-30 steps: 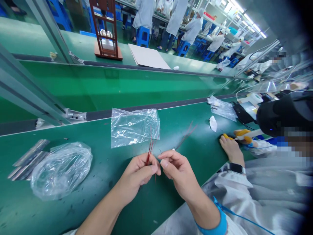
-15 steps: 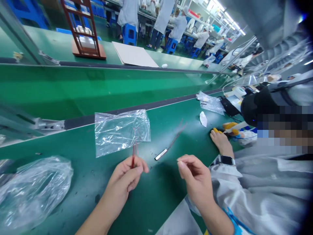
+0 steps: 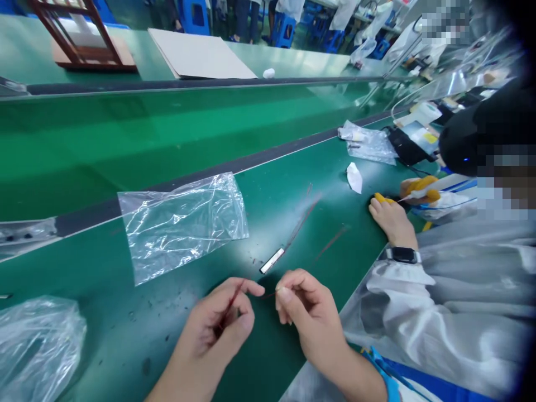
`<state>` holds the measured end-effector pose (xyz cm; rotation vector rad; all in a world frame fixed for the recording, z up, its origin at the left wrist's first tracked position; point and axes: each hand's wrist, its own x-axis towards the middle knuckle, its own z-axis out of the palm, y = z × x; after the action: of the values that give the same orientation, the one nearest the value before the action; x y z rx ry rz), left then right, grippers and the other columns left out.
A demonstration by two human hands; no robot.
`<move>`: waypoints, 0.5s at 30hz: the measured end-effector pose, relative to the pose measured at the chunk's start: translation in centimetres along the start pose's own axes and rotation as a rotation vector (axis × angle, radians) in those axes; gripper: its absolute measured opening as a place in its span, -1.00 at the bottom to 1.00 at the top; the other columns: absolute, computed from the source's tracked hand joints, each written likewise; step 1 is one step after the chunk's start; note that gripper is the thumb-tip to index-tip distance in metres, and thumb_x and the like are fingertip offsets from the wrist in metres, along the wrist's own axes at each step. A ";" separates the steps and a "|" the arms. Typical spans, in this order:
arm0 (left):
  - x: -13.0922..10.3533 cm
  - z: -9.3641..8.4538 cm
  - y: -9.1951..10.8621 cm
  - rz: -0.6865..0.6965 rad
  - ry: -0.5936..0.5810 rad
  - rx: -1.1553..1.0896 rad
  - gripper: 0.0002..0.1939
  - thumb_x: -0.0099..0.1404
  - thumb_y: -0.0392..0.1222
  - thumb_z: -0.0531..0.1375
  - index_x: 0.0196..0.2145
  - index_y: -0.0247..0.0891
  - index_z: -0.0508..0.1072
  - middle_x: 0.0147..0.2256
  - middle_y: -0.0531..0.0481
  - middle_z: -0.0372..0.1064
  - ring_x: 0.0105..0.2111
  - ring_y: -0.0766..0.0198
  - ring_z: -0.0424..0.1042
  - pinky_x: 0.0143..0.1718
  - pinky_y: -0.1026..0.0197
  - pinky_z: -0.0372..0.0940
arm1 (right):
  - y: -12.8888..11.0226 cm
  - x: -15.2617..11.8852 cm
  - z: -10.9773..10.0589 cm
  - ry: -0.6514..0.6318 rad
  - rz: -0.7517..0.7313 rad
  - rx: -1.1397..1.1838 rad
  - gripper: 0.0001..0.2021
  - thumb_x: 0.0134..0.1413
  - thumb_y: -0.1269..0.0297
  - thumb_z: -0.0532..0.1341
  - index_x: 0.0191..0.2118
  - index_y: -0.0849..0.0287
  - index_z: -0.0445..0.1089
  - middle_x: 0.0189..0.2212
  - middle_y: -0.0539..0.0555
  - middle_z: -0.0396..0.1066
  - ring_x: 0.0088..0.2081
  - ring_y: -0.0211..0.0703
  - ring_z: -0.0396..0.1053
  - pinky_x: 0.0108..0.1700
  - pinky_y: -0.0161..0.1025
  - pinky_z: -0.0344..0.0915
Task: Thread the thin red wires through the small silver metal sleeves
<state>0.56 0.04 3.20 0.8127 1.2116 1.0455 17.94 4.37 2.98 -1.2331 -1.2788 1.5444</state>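
My left hand [image 3: 218, 329] is curled around thin red wires [image 3: 234, 298] at the lower middle. Just to its right, my right hand [image 3: 307, 315] pinches the end of a thin dark red wire that spans the small gap between the hands. Beyond my fingers a small white strip with dark edges [image 3: 272, 261] lies on the green table [image 3: 259, 212], and thin red wires run from it up to the right. Another faint reddish wire [image 3: 330, 243] is to the right, blurred.
A clear plastic bag [image 3: 184, 223] lies left of centre, another [image 3: 42, 340] at lower left. On the right, a co-worker's hand [image 3: 391, 220] with a watch is near a yellow-handled tool [image 3: 422, 188]. A white scrap [image 3: 354, 177] and a green trough [image 3: 167, 123] are farther back.
My hands have come closer together, and a wire now spans between them. A faint reddish wire now shows right of the strip. The camera view has tilted down and shifted.
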 end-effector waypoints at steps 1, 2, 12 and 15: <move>0.0 0.1 0.1 0.004 -0.022 0.022 -0.65 0.30 0.04 0.21 -0.55 -0.19 0.33 -0.39 -0.09 0.36 -0.23 0.07 0.33 -0.37 0.18 0.10 | 0.0 -0.1 0.3 -0.011 0.017 0.020 -0.77 0.23 0.10 0.28 -0.35 0.14 0.41 -0.58 -0.05 0.33 -0.60 -0.32 0.21 -0.56 -0.36 0.16; 0.0 0.2 0.2 0.009 -0.039 0.036 -0.64 0.31 0.04 0.19 -0.55 -0.19 0.32 -0.39 -0.08 0.36 -0.27 0.09 0.33 -0.37 0.17 0.10 | 0.0 -0.2 0.6 -0.021 0.028 0.035 -0.77 0.23 0.10 0.28 -0.35 0.14 0.41 -0.57 -0.05 0.33 -0.60 -0.33 0.21 -0.56 -0.37 0.16; 0.0 0.2 0.3 0.043 -0.114 -0.020 -0.64 0.34 0.07 0.15 -0.50 -0.20 0.33 -0.48 0.02 0.24 -0.43 0.23 0.19 -0.40 0.20 0.09 | -0.2 -0.1 0.6 -0.172 -0.051 -0.001 -0.89 0.19 0.21 0.33 -0.20 0.10 0.51 -0.53 -0.05 0.34 -0.53 -0.31 0.22 -0.49 -0.36 0.17; 0.0 0.1 0.4 0.034 -0.115 -0.017 -0.64 0.33 0.08 0.15 -0.51 -0.21 0.31 -0.50 0.05 0.17 -0.48 0.27 0.12 -0.44 0.22 0.06 | -0.2 0.1 0.5 -0.219 -0.150 -0.102 -0.93 0.20 0.29 0.30 -0.28 0.13 0.53 -0.52 -0.01 0.40 -0.53 -0.28 0.25 -0.48 -0.33 0.18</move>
<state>0.60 0.20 3.62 0.8713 1.0938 1.0209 17.40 4.37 3.15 -1.0248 -1.5717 1.5524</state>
